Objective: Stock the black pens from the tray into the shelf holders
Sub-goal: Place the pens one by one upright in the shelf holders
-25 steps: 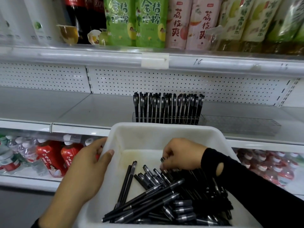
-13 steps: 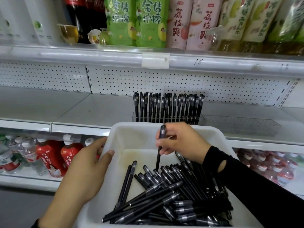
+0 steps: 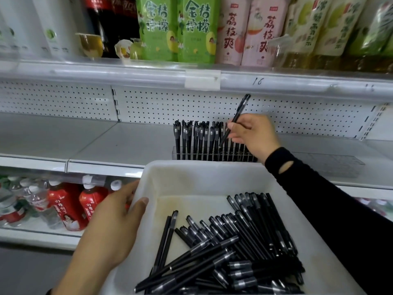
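A white plastic tray (image 3: 182, 179) fills the lower middle and holds several loose black pens (image 3: 229, 248) heaped toward its right side. My left hand (image 3: 112, 226) grips the tray's left rim. On the shelf behind, a clear pen holder (image 3: 212, 155) stands with several black pens upright in it. My right hand (image 3: 253, 135) is over the holder's right part, pinching one black pen (image 3: 236, 118) that tilts up to the right, its lower tip just above the standing pens. My hand hides the holder's right end.
A second clear holder (image 3: 331, 167) with no pens sits to the right on the same white shelf (image 3: 106, 145). Drink cartons and bottles line the shelf above. Red and clear bottles (image 3: 68, 203) stand on the lower shelf at left. A perforated back panel closes the shelf.
My right hand picked one pen out of the tray, lifted it and carried it up and back over the pen holder. My left hand stayed on the tray's rim.
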A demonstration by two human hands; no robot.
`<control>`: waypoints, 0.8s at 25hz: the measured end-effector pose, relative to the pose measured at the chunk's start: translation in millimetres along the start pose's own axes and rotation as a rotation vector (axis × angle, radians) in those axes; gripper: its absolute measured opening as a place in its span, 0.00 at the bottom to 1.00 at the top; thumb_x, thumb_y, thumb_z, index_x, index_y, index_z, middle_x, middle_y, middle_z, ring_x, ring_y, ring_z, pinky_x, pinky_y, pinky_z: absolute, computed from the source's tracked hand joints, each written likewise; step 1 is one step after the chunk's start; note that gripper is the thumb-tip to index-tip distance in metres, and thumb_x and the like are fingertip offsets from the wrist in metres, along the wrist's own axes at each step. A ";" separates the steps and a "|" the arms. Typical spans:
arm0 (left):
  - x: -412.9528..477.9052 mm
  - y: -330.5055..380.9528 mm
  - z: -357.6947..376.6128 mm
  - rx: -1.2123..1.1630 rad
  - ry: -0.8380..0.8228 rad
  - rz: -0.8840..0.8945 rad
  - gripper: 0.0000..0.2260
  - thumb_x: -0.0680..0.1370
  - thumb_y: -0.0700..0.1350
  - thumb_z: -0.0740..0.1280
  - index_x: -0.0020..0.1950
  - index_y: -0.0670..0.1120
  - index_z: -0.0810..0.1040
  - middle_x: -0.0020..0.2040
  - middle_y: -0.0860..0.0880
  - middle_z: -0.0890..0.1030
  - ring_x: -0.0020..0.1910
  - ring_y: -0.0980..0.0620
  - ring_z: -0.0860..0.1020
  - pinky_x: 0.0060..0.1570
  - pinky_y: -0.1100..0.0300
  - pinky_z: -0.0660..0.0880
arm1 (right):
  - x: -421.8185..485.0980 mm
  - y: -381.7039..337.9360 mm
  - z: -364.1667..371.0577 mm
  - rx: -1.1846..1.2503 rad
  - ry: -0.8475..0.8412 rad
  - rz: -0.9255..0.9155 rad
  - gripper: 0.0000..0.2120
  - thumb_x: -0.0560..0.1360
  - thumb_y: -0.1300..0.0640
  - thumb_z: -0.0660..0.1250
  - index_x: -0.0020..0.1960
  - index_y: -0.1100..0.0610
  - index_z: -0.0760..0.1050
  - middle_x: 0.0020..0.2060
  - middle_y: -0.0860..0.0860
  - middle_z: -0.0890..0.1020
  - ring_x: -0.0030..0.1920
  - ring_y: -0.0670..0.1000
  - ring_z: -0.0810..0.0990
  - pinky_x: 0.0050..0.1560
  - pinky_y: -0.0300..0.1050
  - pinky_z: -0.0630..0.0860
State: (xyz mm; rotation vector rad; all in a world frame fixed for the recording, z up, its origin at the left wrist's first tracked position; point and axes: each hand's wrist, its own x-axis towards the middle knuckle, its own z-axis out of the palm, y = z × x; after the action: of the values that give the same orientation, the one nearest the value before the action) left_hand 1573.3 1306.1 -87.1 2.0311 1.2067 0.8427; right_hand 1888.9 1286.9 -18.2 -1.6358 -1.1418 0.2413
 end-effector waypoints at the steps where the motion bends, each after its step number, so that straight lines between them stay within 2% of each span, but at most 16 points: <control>1: 0.3 -0.7 -0.1 0.002 -0.002 -0.004 0.14 0.80 0.45 0.64 0.63 0.61 0.78 0.47 0.61 0.84 0.44 0.64 0.81 0.41 0.66 0.73 | 10.7 6.4 1.5 -0.034 0.035 0.009 0.07 0.79 0.58 0.67 0.56 0.57 0.81 0.45 0.45 0.84 0.43 0.46 0.85 0.48 0.42 0.83; 5: 0.9 -0.8 -1.9 0.012 -0.005 0.003 0.14 0.80 0.46 0.64 0.63 0.60 0.77 0.49 0.61 0.84 0.47 0.60 0.81 0.47 0.60 0.77 | 36.7 39.7 16.8 -0.147 0.038 0.069 0.07 0.79 0.58 0.68 0.55 0.59 0.81 0.46 0.50 0.85 0.45 0.51 0.85 0.54 0.53 0.82; 11: 3.3 -4.0 -0.8 0.039 -0.007 0.012 0.13 0.80 0.46 0.64 0.62 0.59 0.78 0.47 0.61 0.84 0.46 0.60 0.81 0.43 0.62 0.74 | 44.6 58.0 33.4 -0.371 -0.023 0.074 0.09 0.79 0.59 0.68 0.50 0.66 0.79 0.48 0.63 0.84 0.49 0.62 0.84 0.54 0.60 0.80; 13: 3.0 -2.6 -0.3 0.039 -0.008 0.011 0.12 0.80 0.46 0.64 0.61 0.60 0.78 0.47 0.60 0.84 0.45 0.60 0.81 0.44 0.60 0.76 | 50.9 60.5 34.8 -0.470 -0.090 0.110 0.10 0.79 0.57 0.68 0.51 0.64 0.80 0.50 0.61 0.84 0.50 0.61 0.83 0.55 0.58 0.80; 16: 3.9 -1.8 -0.3 0.017 -0.011 0.000 0.13 0.80 0.45 0.64 0.61 0.59 0.79 0.47 0.60 0.84 0.46 0.58 0.82 0.47 0.57 0.78 | 56.6 60.4 35.7 -0.658 -0.233 0.226 0.12 0.79 0.51 0.68 0.56 0.59 0.80 0.55 0.54 0.83 0.54 0.55 0.82 0.59 0.49 0.78; 20: 4.4 -3.1 0.4 0.015 -0.018 -0.009 0.12 0.81 0.45 0.64 0.61 0.59 0.79 0.47 0.60 0.84 0.45 0.59 0.82 0.44 0.60 0.76 | 55.0 58.6 37.6 -0.771 -0.317 0.247 0.15 0.79 0.49 0.68 0.55 0.61 0.81 0.56 0.56 0.82 0.54 0.56 0.81 0.56 0.46 0.78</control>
State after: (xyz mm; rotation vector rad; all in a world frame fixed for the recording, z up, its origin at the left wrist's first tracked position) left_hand 1573.7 1311.3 -88.9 2.0394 1.2147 0.8115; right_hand 1925.1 1355.2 -61.6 -2.4937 -1.3639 0.2378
